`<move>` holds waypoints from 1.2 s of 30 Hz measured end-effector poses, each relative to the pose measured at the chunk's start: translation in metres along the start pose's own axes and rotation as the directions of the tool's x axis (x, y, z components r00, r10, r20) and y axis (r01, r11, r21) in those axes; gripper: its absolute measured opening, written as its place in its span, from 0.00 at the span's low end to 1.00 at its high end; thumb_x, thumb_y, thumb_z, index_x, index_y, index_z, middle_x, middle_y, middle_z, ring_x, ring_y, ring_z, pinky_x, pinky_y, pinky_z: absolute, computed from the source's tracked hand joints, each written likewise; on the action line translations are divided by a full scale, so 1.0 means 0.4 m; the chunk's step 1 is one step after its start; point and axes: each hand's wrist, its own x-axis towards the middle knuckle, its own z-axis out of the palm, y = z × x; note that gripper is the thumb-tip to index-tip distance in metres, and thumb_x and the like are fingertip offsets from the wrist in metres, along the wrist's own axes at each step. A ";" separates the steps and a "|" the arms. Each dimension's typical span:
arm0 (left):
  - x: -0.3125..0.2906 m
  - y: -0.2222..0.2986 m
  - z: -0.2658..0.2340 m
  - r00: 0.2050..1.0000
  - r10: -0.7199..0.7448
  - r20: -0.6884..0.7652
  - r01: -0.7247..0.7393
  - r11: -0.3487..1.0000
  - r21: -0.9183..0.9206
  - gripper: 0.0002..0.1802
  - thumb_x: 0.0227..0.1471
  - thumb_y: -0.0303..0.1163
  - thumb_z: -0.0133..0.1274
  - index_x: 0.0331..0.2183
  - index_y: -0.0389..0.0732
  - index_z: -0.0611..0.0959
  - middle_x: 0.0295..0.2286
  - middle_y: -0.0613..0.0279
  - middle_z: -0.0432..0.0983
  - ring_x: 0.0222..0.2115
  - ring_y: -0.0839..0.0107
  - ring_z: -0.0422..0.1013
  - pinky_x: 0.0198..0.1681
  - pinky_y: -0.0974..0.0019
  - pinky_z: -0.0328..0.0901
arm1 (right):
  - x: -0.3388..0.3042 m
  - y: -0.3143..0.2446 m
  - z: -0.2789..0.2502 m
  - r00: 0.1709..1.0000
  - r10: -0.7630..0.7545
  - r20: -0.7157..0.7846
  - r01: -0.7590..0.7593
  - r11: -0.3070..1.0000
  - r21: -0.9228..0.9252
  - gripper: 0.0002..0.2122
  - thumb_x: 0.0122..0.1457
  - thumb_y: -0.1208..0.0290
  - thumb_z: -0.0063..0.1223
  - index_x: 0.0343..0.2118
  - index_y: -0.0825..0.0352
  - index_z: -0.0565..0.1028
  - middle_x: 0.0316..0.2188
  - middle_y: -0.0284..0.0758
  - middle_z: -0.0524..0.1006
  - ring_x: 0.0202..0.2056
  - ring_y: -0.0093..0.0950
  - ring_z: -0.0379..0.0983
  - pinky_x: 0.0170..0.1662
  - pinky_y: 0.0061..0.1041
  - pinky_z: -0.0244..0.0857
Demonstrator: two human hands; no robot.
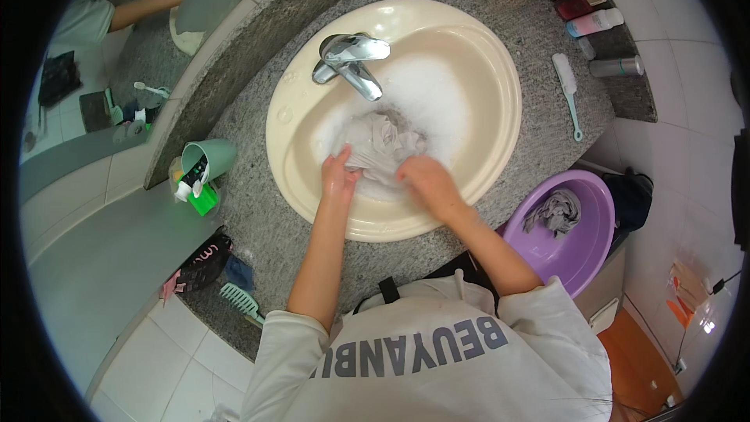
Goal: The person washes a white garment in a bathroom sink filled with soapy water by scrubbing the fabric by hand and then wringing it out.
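Note:
A wet, pale grey cloth garment (379, 144) lies bunched in the cream oval sink (494, 101), amid white suds (437, 82). At its near left edge, my left hand (340, 177) pinches the fabric between thumb and fingers. My right hand (428, 186) is curled at the cloth's near right side, slightly smeared by motion, with its fingertips against the fabric. Over the basin's far left part reaches a chrome faucet (351, 59). Foam and folds hide the cloth's lower part.
A purple basin (547, 262) with a crumpled grey cloth (558, 212) stands at the right. Farther back lie a white-bristled brush (566, 86) and several bottles (594, 23). On the left are a green cup (215, 158), a comb (241, 298) and a mirror (148, 39).

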 end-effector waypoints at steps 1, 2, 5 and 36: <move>-0.008 0.007 -0.012 0.999 0.038 -0.037 -0.041 0.995 -0.092 0.19 0.52 0.31 0.52 0.44 0.35 0.69 0.39 0.55 0.71 0.41 0.60 0.69 0.43 0.58 0.66 | -0.001 0.036 -0.009 0.994 0.086 -0.065 -0.090 0.994 -0.058 0.10 0.40 0.84 0.54 0.24 0.63 0.67 0.26 0.38 0.70 0.31 0.35 0.69 0.34 0.31 0.63; -0.019 0.015 -0.026 0.994 0.073 -0.078 -0.086 0.980 -0.181 0.19 0.52 0.30 0.51 0.44 0.34 0.69 0.38 0.53 0.72 0.40 0.60 0.70 0.41 0.59 0.67 | -0.008 0.069 -0.023 0.972 0.209 -0.111 -0.216 0.975 -0.059 0.11 0.40 0.85 0.55 0.26 0.63 0.68 0.26 0.38 0.70 0.30 0.34 0.69 0.33 0.29 0.64; -0.056 0.029 -0.094 0.997 0.072 -0.032 -0.075 0.994 -0.085 0.18 0.52 0.30 0.50 0.44 0.33 0.70 0.40 0.51 0.71 0.43 0.59 0.68 0.46 0.57 0.64 | 0.005 0.079 -0.101 0.903 0.386 -0.187 -0.403 0.913 -0.062 0.14 0.39 0.86 0.56 0.29 0.62 0.69 0.26 0.39 0.70 0.29 0.33 0.69 0.31 0.26 0.65; -0.012 -0.059 -0.017 0.686 0.432 0.585 -0.469 -0.353 0.810 0.20 0.40 0.24 0.52 0.41 0.38 0.75 0.38 0.48 0.72 0.34 0.50 0.71 0.34 0.53 0.66 | 0.051 0.152 0.194 0.991 0.093 -0.093 -0.094 0.996 -0.003 0.16 0.48 0.69 0.55 0.42 0.60 0.72 0.40 0.38 0.74 0.41 0.39 0.71 0.42 0.32 0.66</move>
